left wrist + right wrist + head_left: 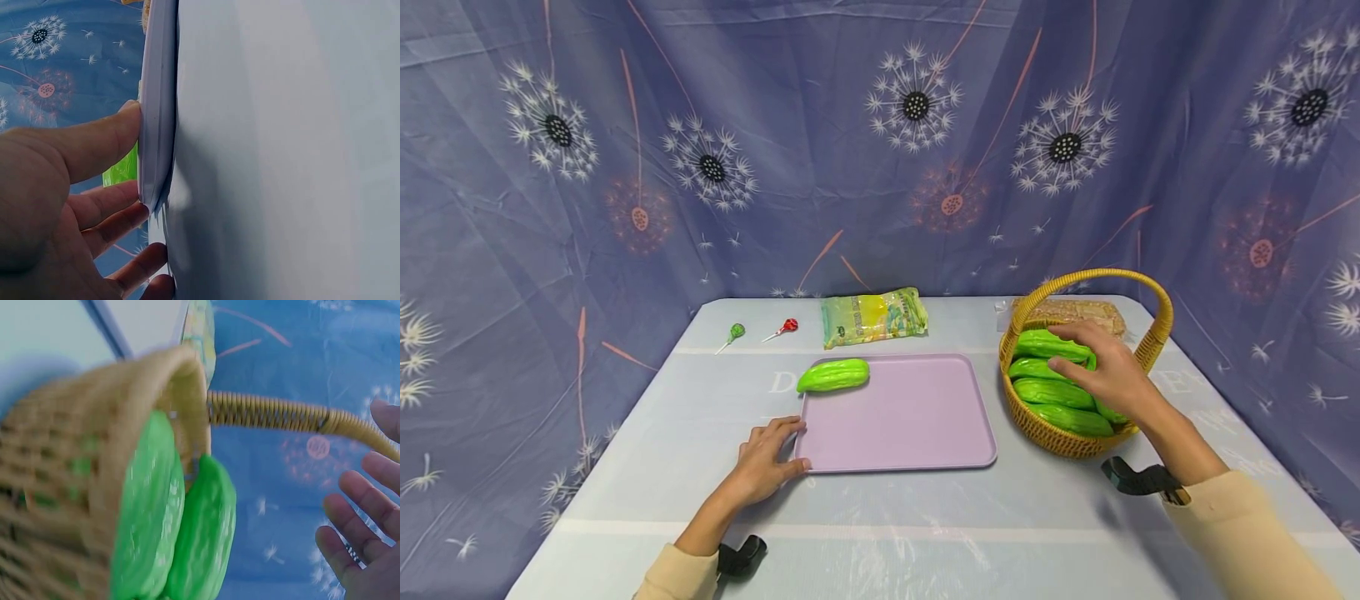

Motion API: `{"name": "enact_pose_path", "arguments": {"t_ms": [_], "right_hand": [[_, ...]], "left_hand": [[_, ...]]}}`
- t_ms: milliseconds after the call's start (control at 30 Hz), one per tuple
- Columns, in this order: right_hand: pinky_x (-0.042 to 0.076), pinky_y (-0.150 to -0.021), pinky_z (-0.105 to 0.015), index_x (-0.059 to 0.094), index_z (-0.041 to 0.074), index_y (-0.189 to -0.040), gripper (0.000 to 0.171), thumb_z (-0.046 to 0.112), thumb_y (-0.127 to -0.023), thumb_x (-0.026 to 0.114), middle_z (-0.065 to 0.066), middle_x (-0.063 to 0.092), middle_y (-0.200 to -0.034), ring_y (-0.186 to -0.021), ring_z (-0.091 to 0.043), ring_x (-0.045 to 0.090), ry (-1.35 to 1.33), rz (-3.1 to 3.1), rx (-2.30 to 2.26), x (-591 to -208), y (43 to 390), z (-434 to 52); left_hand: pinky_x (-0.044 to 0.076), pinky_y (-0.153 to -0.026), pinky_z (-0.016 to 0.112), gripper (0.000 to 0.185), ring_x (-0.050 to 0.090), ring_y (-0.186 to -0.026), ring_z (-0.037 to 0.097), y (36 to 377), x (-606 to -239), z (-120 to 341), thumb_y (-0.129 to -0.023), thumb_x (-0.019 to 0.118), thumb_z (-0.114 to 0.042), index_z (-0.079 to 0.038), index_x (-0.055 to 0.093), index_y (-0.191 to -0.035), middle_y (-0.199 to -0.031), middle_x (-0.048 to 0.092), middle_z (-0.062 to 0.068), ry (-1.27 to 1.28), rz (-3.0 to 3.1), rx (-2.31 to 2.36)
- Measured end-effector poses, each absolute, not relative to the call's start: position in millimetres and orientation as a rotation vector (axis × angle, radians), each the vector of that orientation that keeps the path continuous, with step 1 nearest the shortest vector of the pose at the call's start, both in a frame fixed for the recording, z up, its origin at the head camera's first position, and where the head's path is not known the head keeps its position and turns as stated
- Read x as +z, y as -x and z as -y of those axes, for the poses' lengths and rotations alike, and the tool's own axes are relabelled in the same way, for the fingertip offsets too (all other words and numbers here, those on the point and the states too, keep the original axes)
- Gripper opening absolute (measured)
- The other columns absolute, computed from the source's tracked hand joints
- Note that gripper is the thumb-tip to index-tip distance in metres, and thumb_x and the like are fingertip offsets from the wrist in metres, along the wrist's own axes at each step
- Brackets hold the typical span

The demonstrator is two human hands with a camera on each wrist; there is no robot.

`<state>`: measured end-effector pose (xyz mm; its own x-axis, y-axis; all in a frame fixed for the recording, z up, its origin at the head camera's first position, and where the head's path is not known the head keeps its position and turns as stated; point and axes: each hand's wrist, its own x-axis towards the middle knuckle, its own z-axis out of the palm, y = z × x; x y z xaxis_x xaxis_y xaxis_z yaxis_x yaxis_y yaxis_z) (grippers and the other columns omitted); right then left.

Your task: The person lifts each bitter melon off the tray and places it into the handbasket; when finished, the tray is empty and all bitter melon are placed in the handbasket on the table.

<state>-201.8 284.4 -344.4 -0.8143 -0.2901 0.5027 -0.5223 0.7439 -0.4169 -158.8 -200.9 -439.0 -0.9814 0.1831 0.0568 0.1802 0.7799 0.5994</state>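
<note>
The left hand [765, 463] rests on the table [647, 467] at the tray's [910, 425] near left corner, fingers nearly straight; the left wrist view shows the thumb [106, 140] pressed against the tray's rim [156, 125] and the other fingers lying by the corner, so it touches the tray and does not clasp it. The lilac tray lies in the middle of the table, and one green gourd [833, 375] lies across its far left corner, partly over the rim. The right hand [1108, 371] hovers over the basket [1060, 437], which stands just right of the tray near the table's right edge, its looped handle [1157, 325] arching above. The hand's fingers are spread and relaxed above the gourds [1052, 392] piled inside; in the right wrist view the fingers [359, 519] are open and apart from the handle [275, 414] and from two gourds [175, 531] leaning in the basket [56, 487], and the hand holds nothing. From the head view I cannot tell whether the fingertips touch the top gourd [1048, 343]. Behind the basket, at the far right edge, lies a clear packet [1093, 312] of something brown. Along the far edge, behind the tray, lies a yellow-green bag [874, 317], and left of it are two lollipops, one red [782, 327] and one green [732, 335], near each other and well apart from the tray. A blue cloth [820, 150] printed with dandelions hangs behind the table.
</note>
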Motion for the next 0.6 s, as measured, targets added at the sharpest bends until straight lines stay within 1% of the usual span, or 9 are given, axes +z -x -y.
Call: {"name": "enact_pose_path", "arguments": {"t_ms": [67,233,267,333,400,467,533,600], "right_hand": [[0.040,-0.086,-0.048,0.057,0.006,-0.126,0.046,0.015,-0.083,0.071,-0.013,0.058,-0.118,-0.109,-0.029,0.051,-0.631,2.502,0.773,-346,199,-279],[0.039,-0.087,-0.021,0.060,0.005,-0.121,0.047,0.008,-0.076,0.075,-0.009,0.061,-0.115,-0.108,-0.005,0.051,-0.691,2.406,0.794,-353,195,-263],[0.038,-0.087,-0.016,0.061,0.004,-0.120,0.048,0.006,-0.075,0.076,-0.009,0.062,-0.115,-0.108,-0.001,0.050,-0.708,2.387,0.807,-354,195,-260],[0.036,-0.089,-0.010,0.061,0.003,-0.118,0.049,0.003,-0.072,0.077,-0.010,0.062,-0.114,-0.109,0.001,0.049,-0.754,2.352,0.840,-357,195,-254],[0.034,-0.091,-0.007,0.061,0.005,-0.119,0.049,0.003,-0.072,0.077,-0.010,0.062,-0.115,-0.110,0.000,0.050,-0.776,2.343,0.856,-360,195,-248],[0.034,-0.092,-0.008,0.061,0.007,-0.120,0.049,0.005,-0.073,0.077,-0.009,0.062,-0.116,-0.111,-0.005,0.051,-0.783,2.352,0.874,-362,194,-241],[0.036,-0.093,-0.013,0.060,0.010,-0.122,0.049,0.008,-0.076,0.076,-0.006,0.061,-0.118,-0.111,-0.008,0.052,-0.777,2.379,0.884,-363,193,-233],[0.040,-0.093,-0.021,0.059,0.013,-0.124,0.049,0.012,-0.078,0.076,-0.004,0.060,-0.120,-0.111,-0.011,0.052,-0.764,2.414,0.896,-365,193,-225]], "left_hand": [[0.028,-0.088,0.047,0.056,0.039,-0.122,0.033,159,-439,201,-0.079,0.073,-0.024,-0.007,0.055,-0.129,-0.141,0.047,0.010,-0.300,-2.955,0.997],[0.028,-0.088,0.048,0.056,0.038,-0.123,0.033,159,-439,201,-0.079,0.074,-0.025,-0.008,0.055,-0.129,-0.141,0.047,0.009,-0.294,-2.950,0.994],[0.028,-0.088,0.047,0.056,0.039,-0.122,0.033,159,-439,201,-0.079,0.074,-0.025,-0.008,0.055,-0.129,-0.141,0.047,0.009,-0.294,-2.953,0.994],[0.028,-0.088,0.048,0.056,0.039,-0.122,0.033,159,-439,201,-0.079,0.074,-0.024,-0.008,0.055,-0.129,-0.141,0.047,0.009,-0.295,-2.960,0.989],[0.028,-0.087,0.047,0.055,0.040,-0.121,0.033,160,-439,201,-0.079,0.074,-0.024,-0.007,0.055,-0.129,-0.140,0.048,0.010,-0.301,-2.968,0.986],[0.028,-0.087,0.047,0.056,0.040,-0.121,0.033,160,-440,201,-0.079,0.074,-0.023,-0.007,0.055,-0.129,-0.140,0.048,0.010,-0.301,-2.970,0.985],[0.028,-0.087,0.047,0.056,0.039,-0.122,0.033,161,-440,201,-0.079,0.073,-0.022,-0.007,0.055,-0.129,-0.141,0.047,0.010,-0.301,-2.966,0.985],[0.027,-0.088,0.047,0.056,0.039,-0.123,0.033,162,-441,201,-0.079,0.073,-0.022,-0.007,0.054,-0.130,-0.141,0.047,0.010,-0.293,-2.958,0.985]]}}
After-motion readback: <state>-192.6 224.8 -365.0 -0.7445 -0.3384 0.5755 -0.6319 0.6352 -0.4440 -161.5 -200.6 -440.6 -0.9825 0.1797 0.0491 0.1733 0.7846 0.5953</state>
